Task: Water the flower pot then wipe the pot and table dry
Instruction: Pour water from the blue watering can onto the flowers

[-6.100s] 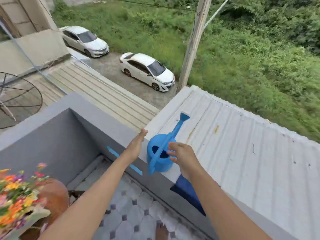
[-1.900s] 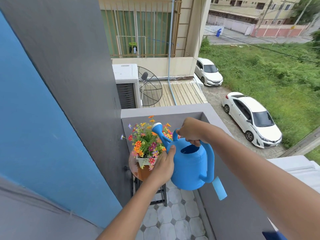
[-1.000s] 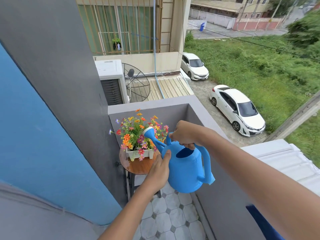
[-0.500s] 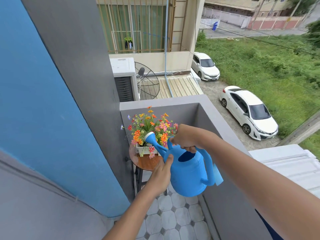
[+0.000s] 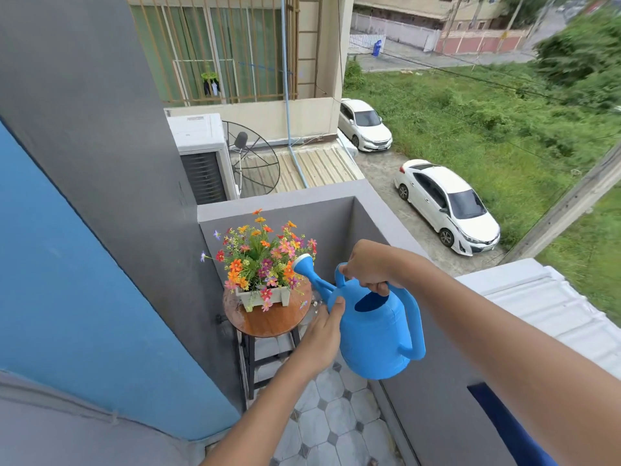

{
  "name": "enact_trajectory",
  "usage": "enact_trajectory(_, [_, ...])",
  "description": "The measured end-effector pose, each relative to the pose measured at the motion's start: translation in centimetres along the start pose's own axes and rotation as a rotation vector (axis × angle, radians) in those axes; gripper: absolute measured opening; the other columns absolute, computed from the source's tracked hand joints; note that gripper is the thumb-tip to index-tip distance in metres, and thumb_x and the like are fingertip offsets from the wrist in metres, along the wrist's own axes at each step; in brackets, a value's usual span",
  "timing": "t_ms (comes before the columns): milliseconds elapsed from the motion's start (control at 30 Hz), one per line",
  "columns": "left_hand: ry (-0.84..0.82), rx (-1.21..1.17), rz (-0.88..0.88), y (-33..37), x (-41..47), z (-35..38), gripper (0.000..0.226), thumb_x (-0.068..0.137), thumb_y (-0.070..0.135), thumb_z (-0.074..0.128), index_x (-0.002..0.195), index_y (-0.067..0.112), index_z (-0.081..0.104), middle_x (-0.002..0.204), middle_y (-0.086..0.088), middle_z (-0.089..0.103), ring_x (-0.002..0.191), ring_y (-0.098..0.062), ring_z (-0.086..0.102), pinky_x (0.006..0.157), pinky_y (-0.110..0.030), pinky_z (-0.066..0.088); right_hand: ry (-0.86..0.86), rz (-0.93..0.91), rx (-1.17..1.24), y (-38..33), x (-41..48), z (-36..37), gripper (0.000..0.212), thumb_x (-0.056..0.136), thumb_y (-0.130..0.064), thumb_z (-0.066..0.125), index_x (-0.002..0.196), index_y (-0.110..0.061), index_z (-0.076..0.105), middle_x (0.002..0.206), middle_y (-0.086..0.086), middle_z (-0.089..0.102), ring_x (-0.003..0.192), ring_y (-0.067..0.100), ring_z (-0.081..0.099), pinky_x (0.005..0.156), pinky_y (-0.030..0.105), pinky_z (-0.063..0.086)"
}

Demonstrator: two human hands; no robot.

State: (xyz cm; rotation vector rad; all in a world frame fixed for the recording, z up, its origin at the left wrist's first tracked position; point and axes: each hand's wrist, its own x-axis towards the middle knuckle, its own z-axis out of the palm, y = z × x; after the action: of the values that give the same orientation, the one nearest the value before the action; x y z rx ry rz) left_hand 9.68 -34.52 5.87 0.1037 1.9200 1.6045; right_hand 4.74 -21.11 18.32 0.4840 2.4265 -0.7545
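Observation:
A white flower pot [image 5: 260, 297] full of orange, pink and red flowers stands on a small round wooden table [image 5: 272, 319] in the balcony corner. My right hand [image 5: 369, 268] grips the top handle of a blue watering can [image 5: 373, 334] held in the air to the right of the table. The can's spout head [image 5: 302, 264] sits by the flowers' right edge, slightly raised. My left hand [image 5: 319, 334] presses flat against the can's left side with straight fingers. Water drops show on the table's right rim.
A grey parapet wall [image 5: 386, 223] runs along the right and behind the table. The blue and grey house wall [image 5: 84, 264] is close on the left. A dark blue cloth [image 5: 504, 425] hangs over the parapet at lower right. Tiled floor [image 5: 329, 418] lies below.
The watering can has tipped back: its spout head rose from among the flowers to their right edge. Both hands keep their places on the can.

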Motion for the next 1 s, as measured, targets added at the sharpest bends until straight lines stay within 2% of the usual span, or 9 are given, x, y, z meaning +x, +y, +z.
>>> enact_trajectory(167, [-0.011, 0.012, -0.034, 0.7, 0.9, 0.2, 0.078, 0.08, 0.083, 0.027, 0.145, 0.04, 0.033, 0.142, 0.01, 0.047, 0.125, -0.011, 0.045, 0.107, -0.046, 0.039, 0.043, 0.002, 0.054, 0.6, 0.0, -0.4, 0.031, 0.101, -0.024, 0.048, 0.083, 0.001, 0.057, 0.063, 0.012, 0.044, 0.038, 0.02, 0.032, 0.043, 0.025, 0.03])
enact_trajectory(300, [0.001, 0.047, -0.007, 1.7, 1.5, -0.3, 0.073, 0.086, 0.077, 0.024, 0.145, 0.035, 0.035, 0.139, 0.01, 0.046, 0.119, -0.006, 0.043, 0.097, -0.035, 0.033, 0.071, -0.002, 0.056, 0.2, 0.4, -1.1, 0.033, 0.1, -0.025, 0.049, 0.08, 0.001, 0.057, 0.063, 0.013, 0.046, 0.038, 0.021, 0.034, 0.045, 0.025, 0.032])
enact_trajectory(467, [0.025, 0.031, 0.026, 2.1, 2.1, -1.4, 0.062, 0.091, 0.07, 0.025, 0.141, 0.035, 0.038, 0.127, 0.013, 0.048, 0.099, 0.008, 0.045, 0.091, -0.035, 0.035, 0.069, -0.009, 0.059, -1.4, 1.3, -1.5, 0.032, 0.099, -0.021, 0.049, 0.074, -0.001, 0.053, 0.058, 0.011, 0.042, 0.034, 0.019, 0.031, 0.044, 0.025, 0.03])
enact_trajectory(600, [0.06, -0.012, 0.021, 2.3, 2.2, -2.5, 0.063, 0.093, 0.068, 0.027, 0.146, 0.035, 0.033, 0.136, 0.013, 0.045, 0.123, -0.006, 0.043, 0.098, -0.034, 0.033, 0.039, -0.018, 0.037, -2.8, 2.0, -1.3, 0.035, 0.099, -0.026, 0.05, 0.071, -0.004, 0.048, 0.053, 0.008, 0.036, 0.031, 0.018, 0.027, 0.043, 0.024, 0.027])
enact_trajectory(700, [0.096, -0.03, 0.016, 2.1, 2.1, -3.5, 0.065, 0.093, 0.068, 0.027, 0.148, 0.033, 0.031, 0.138, 0.013, 0.041, 0.123, -0.006, 0.038, 0.1, -0.033, 0.031, 0.015, -0.034, 0.033, -4.0, 2.3, -1.1, 0.031, 0.099, -0.026, 0.049, 0.076, -0.005, 0.049, 0.057, 0.009, 0.038, 0.035, 0.019, 0.029, 0.043, 0.024, 0.027])
enact_trajectory(833, [0.142, -0.058, 0.003, 1.4, 2.1, -4.8, 0.087, 0.075, 0.089, 0.03, 0.145, 0.039, 0.036, 0.146, 0.012, 0.045, 0.134, -0.012, 0.041, 0.113, -0.045, 0.032, 0.003, -0.077, 0.024, -5.5, 2.6, -0.4, 0.032, 0.099, -0.026, 0.051, 0.076, -0.004, 0.05, 0.059, 0.01, 0.039, 0.038, 0.02, 0.03, 0.044, 0.026, 0.028])
enact_trajectory(900, [0.158, -0.062, -0.004, 0.5, 2.6, -5.4, 0.092, 0.067, 0.094, 0.032, 0.143, 0.042, 0.038, 0.143, 0.011, 0.049, 0.133, -0.012, 0.044, 0.111, -0.051, 0.035, 0.004, -0.096, 0.022, -6.1, 2.7, 0.0, 0.034, 0.099, -0.026, 0.051, 0.074, -0.003, 0.049, 0.058, 0.009, 0.038, 0.038, 0.02, 0.029, 0.044, 0.026, 0.027])
enact_trajectory(1000, [0.192, -0.051, -0.003, 1.7, 1.3, -6.0, 0.079, 0.081, 0.082, 0.029, 0.142, 0.032, 0.039, 0.133, 0.014, 0.048, 0.122, -0.007, 0.044, 0.106, -0.043, 0.037, 0.004, -0.098, 0.014, -6.7, 2.9, 0.4, 0.034, 0.1, -0.028, 0.052, 0.077, -0.003, 0.051, 0.058, 0.009, 0.039, 0.037, 0.02, 0.03, 0.043, 0.025, 0.028])
